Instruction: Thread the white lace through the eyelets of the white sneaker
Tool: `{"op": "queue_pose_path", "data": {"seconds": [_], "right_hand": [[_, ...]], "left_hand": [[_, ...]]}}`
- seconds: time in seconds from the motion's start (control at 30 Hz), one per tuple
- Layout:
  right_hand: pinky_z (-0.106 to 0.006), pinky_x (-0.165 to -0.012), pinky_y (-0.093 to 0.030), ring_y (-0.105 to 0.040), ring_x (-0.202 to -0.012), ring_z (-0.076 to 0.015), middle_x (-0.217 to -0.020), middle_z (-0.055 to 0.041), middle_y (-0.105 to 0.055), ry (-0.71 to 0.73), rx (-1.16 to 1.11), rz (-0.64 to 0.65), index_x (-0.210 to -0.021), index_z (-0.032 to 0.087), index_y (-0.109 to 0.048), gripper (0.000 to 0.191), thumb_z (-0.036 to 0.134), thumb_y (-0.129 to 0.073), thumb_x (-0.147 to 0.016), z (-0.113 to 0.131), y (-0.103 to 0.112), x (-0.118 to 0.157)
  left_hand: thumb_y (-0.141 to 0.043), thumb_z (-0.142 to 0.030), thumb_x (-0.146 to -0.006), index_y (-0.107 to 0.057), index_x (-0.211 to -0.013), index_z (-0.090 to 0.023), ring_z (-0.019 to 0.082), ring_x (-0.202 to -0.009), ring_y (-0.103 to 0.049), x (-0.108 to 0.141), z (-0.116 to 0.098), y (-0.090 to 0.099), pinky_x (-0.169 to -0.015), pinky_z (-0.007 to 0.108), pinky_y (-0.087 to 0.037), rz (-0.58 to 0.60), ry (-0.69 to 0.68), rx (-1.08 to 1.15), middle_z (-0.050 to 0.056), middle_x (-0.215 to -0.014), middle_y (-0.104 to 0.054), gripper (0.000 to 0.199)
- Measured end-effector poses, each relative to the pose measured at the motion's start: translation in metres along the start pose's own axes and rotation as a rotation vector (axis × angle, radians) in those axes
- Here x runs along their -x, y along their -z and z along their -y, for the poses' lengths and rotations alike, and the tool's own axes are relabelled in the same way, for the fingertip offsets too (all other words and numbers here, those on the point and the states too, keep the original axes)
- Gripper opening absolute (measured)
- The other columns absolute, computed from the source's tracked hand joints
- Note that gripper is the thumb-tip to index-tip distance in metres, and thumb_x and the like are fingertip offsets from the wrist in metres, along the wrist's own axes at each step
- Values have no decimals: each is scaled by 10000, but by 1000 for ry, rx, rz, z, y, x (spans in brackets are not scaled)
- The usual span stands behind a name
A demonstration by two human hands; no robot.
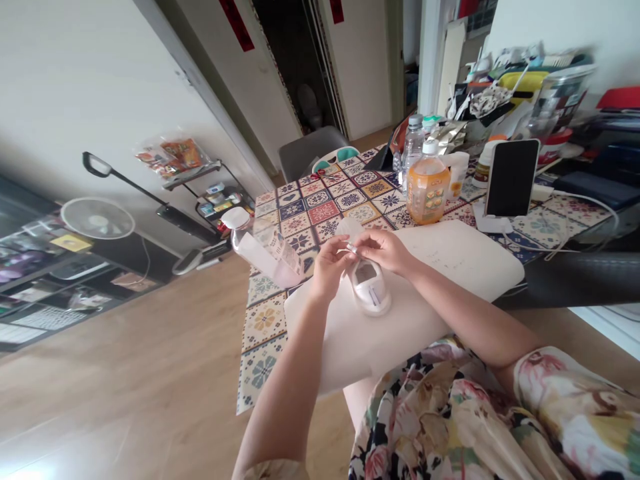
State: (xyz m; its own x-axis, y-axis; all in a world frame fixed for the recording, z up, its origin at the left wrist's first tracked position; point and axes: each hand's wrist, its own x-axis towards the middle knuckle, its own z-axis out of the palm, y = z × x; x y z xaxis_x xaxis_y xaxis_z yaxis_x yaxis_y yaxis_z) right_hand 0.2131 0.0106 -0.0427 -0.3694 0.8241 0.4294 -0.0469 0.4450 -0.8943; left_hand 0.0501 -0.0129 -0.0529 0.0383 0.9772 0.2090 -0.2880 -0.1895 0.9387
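My left hand (331, 265) and my right hand (383, 249) meet over a white mat (450, 257), fingertips pinched together around a small whitish piece (351, 248). The piece is too small to name. Just below the fingers, a white rounded device with a grey window (373, 293) rests on the mat. Behind my fingertips is a pale translucent thing (350, 229), partly hidden by them.
A tall bottle with a white cap (265, 257) leans at the table's left side. An orange-labelled bottle (427, 187), a clear bottle (413, 143) and a phone on a stand (511, 179) stand beyond the mat. Clutter (530, 87) fills the back right. The patterned tablecloth (325, 213) covers the table.
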Motion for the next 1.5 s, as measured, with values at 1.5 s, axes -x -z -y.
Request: {"op": "queue_pose_path", "data": {"seconds": [1.5], "right_hand": [[-338,-798,-442,-587,-825,-198,-836,-55,-664,346,373,-51,-863,193,-650,100,288,-657,-830,-7,0,3]], "left_hand": [[-855,-348,-609,-697,-721,-157,96,-601,-614,-2,3,0,-614,218,-484,-46,42,-12,-6,-654,-682,272]]}}
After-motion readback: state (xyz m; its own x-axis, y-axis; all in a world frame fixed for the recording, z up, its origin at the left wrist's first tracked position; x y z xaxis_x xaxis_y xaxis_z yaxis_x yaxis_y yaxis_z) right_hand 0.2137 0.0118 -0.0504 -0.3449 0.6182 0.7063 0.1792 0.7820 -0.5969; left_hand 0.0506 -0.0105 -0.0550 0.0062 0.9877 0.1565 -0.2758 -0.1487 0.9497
